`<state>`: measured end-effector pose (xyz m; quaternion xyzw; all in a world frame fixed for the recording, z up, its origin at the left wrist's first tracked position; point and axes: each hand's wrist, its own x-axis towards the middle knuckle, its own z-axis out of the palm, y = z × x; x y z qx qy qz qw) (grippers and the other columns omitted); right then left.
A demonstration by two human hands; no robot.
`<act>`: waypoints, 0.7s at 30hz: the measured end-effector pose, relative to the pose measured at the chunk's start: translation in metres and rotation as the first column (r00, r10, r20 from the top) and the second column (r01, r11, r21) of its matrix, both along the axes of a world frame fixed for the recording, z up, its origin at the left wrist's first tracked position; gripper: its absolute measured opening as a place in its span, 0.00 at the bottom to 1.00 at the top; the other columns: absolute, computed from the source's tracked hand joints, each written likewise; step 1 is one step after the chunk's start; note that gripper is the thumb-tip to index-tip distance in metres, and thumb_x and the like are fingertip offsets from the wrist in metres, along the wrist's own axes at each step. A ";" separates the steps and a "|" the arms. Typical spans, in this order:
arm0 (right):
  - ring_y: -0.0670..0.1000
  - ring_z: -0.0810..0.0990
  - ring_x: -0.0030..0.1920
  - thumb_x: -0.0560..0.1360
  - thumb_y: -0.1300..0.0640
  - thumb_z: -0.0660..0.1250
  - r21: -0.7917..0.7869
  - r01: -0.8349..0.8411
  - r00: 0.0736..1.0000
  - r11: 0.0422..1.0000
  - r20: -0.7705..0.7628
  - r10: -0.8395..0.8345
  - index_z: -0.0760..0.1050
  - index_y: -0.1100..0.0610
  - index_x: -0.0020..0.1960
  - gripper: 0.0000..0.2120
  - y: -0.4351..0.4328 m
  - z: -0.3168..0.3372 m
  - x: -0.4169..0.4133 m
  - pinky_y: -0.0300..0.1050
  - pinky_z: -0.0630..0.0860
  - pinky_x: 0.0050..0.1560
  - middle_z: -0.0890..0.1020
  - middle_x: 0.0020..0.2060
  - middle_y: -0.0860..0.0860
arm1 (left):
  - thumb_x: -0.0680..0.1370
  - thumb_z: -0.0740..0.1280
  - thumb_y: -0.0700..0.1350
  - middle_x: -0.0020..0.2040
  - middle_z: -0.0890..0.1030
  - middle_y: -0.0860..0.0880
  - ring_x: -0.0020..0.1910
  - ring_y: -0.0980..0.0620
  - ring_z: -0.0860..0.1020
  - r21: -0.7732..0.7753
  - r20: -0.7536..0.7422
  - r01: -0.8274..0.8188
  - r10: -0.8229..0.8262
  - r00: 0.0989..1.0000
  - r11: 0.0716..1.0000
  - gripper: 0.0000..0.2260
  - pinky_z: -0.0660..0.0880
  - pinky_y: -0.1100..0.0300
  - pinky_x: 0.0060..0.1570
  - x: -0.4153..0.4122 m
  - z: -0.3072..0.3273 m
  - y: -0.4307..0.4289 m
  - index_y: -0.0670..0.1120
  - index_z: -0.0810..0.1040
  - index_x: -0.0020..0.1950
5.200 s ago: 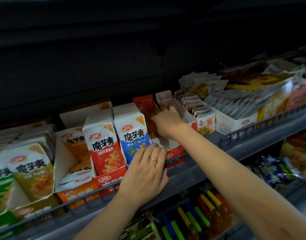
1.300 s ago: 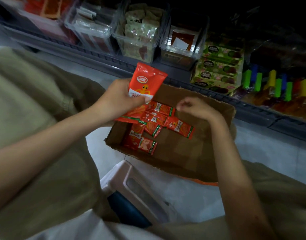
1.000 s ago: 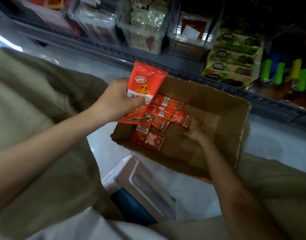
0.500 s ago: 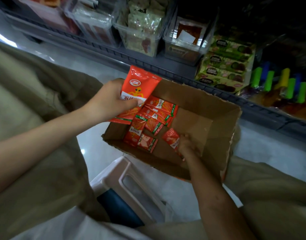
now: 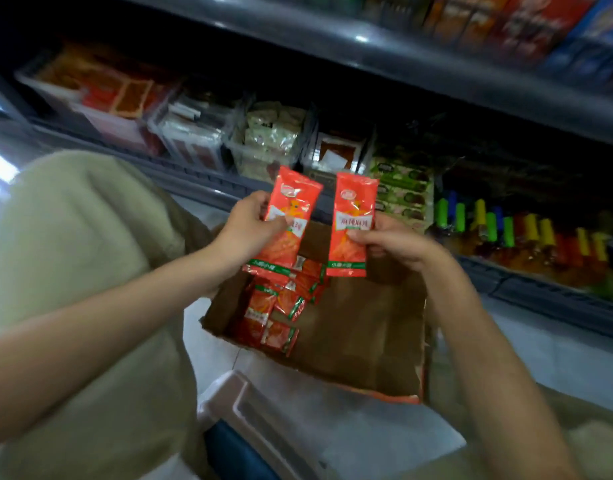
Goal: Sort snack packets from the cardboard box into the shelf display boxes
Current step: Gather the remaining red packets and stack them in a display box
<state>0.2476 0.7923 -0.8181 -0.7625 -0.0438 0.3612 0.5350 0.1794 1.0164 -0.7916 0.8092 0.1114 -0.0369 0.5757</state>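
My left hand [image 5: 244, 230] pinches one red packet [image 5: 287, 220], my right hand [image 5: 395, 242] pinches a second packet [image 5: 352, 223]; both stand upright, long axes vertical, just apart. Loose packets [image 5: 281, 306] lie below my left fingers [image 5: 258, 202] in the cardboard box [image 5: 364, 334]. The shelf display boxes [image 5: 242, 157] sit beyond both hands, left nearer, I judge.

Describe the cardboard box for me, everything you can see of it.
The cardboard box is brown, open-topped and shallow, with worn, torn edges and an orange-red outer face along its near rim. It sits low before the shelf. A small heap of red packets lies in its left end; the rest of its bottom is bare. The left hand holds the left packet, the right hand the right packet, above its far side.
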 end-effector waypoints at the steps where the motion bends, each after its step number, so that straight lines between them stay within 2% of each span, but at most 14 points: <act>1: 0.38 0.73 0.24 0.77 0.58 0.64 0.054 0.043 0.997 0.998 0.058 -0.046 0.74 0.52 0.50 0.03 -0.002 0.027 -0.003 0.29 0.65 0.23 0.80 0.31 0.43 | 0.73 0.72 0.39 0.42 0.81 0.47 0.40 0.54 0.79 0.000 0.074 0.052 -0.051 0.996 0.999 0.08 0.76 0.51 0.47 0.002 0.014 -0.003 0.49 0.75 0.46; 2: 0.39 0.74 0.24 0.78 0.58 0.63 0.108 0.068 0.994 0.992 0.072 -0.076 0.74 0.52 0.50 0.02 -0.002 0.046 -0.006 0.30 0.67 0.24 0.80 0.30 0.44 | 0.71 0.72 0.43 0.41 0.81 0.48 0.39 0.54 0.79 -0.006 0.121 0.077 -0.076 0.990 0.997 0.08 0.76 0.49 0.46 0.002 0.019 -0.007 0.51 0.75 0.45; 4: 0.39 0.79 0.29 0.79 0.59 0.62 0.210 0.113 0.979 0.971 0.144 -0.145 0.73 0.53 0.52 0.04 -0.002 0.081 -0.013 0.32 0.74 0.29 0.81 0.35 0.45 | 0.69 0.70 0.48 0.45 0.83 0.45 0.45 0.46 0.82 -0.068 0.210 0.079 -0.063 0.976 0.995 0.09 0.77 0.44 0.50 0.007 0.036 -0.018 0.52 0.77 0.48; 6: 0.38 0.80 0.34 0.79 0.61 0.62 0.257 0.144 0.933 0.956 0.285 -0.217 0.71 0.54 0.54 0.05 -0.006 0.106 -0.024 0.32 0.76 0.34 0.81 0.40 0.47 | 0.71 0.69 0.47 0.50 0.83 0.42 0.51 0.42 0.81 -0.205 0.268 0.072 -0.015 0.963 0.976 0.08 0.76 0.43 0.54 0.013 0.059 -0.034 0.51 0.77 0.49; 8: 0.41 0.81 0.44 0.77 0.57 0.66 0.301 0.201 0.841 0.932 0.434 -0.322 0.72 0.52 0.54 0.07 -0.012 0.124 -0.031 0.38 0.78 0.46 0.82 0.47 0.47 | 0.74 0.68 0.43 0.48 0.83 0.44 0.48 0.47 0.81 -0.295 0.324 0.061 0.040 0.945 0.954 0.05 0.76 0.46 0.54 0.023 0.080 -0.050 0.49 0.76 0.48; 10: 0.45 0.81 0.50 0.73 0.52 0.68 0.361 0.272 0.734 0.892 0.522 -0.435 0.74 0.49 0.53 0.10 -0.021 0.140 -0.036 0.43 0.77 0.53 0.82 0.50 0.46 | 0.76 0.67 0.41 0.45 0.82 0.47 0.45 0.50 0.79 -0.327 0.367 0.045 0.083 0.927 0.944 0.03 0.76 0.47 0.52 0.031 0.096 -0.065 0.49 0.75 0.46; 12: 0.46 0.81 0.50 0.72 0.52 0.69 0.443 0.310 0.673 0.841 0.522 -0.524 0.74 0.51 0.53 0.11 -0.030 0.151 -0.040 0.43 0.77 0.51 0.83 0.48 0.47 | 0.77 0.65 0.43 0.45 0.82 0.45 0.45 0.47 0.80 -0.342 0.385 0.053 0.089 0.918 0.938 0.02 0.76 0.44 0.53 0.036 0.111 -0.079 0.49 0.75 0.46; 15: 0.43 0.82 0.43 0.71 0.63 0.69 0.499 0.283 0.668 0.819 0.510 -0.541 0.75 0.55 0.48 0.08 -0.037 0.158 -0.042 0.38 0.78 0.43 0.85 0.40 0.47 | 0.81 0.60 0.41 0.51 0.82 0.41 0.52 0.43 0.80 -0.298 0.415 0.141 -0.005 0.910 0.944 0.06 0.75 0.42 0.56 0.040 0.125 -0.100 0.49 0.75 0.49; 16: 0.43 0.82 0.41 0.71 0.66 0.69 0.489 0.291 0.651 0.822 0.529 -0.545 0.75 0.56 0.46 0.09 -0.037 0.159 -0.041 0.37 0.78 0.41 0.84 0.39 0.47 | 0.82 0.58 0.41 0.52 0.81 0.42 0.52 0.44 0.80 -0.266 0.450 0.181 -0.045 0.892 0.947 0.06 0.75 0.43 0.56 0.040 0.128 -0.105 0.49 0.74 0.50; 18: 0.42 0.82 0.41 0.70 0.67 0.71 0.458 0.343 0.600 0.820 0.565 -0.566 0.75 0.55 0.44 0.10 -0.036 0.157 -0.039 0.37 0.77 0.41 0.84 0.40 0.47 | 0.83 0.56 0.42 0.50 0.81 0.46 0.51 0.50 0.79 -0.221 0.508 0.241 -0.099 0.855 0.945 0.07 0.75 0.49 0.55 0.038 0.130 -0.116 0.49 0.74 0.51; 21: 0.46 0.81 0.41 0.68 0.63 0.75 0.439 0.427 0.547 0.791 0.571 -0.612 0.73 0.54 0.42 0.11 -0.037 0.151 -0.033 0.47 0.80 0.43 0.83 0.40 0.50 | 0.82 0.58 0.43 0.48 0.81 0.48 0.47 0.54 0.79 -0.257 0.519 0.276 -0.108 0.848 0.926 0.04 0.76 0.56 0.50 0.037 0.130 -0.132 0.48 0.73 0.50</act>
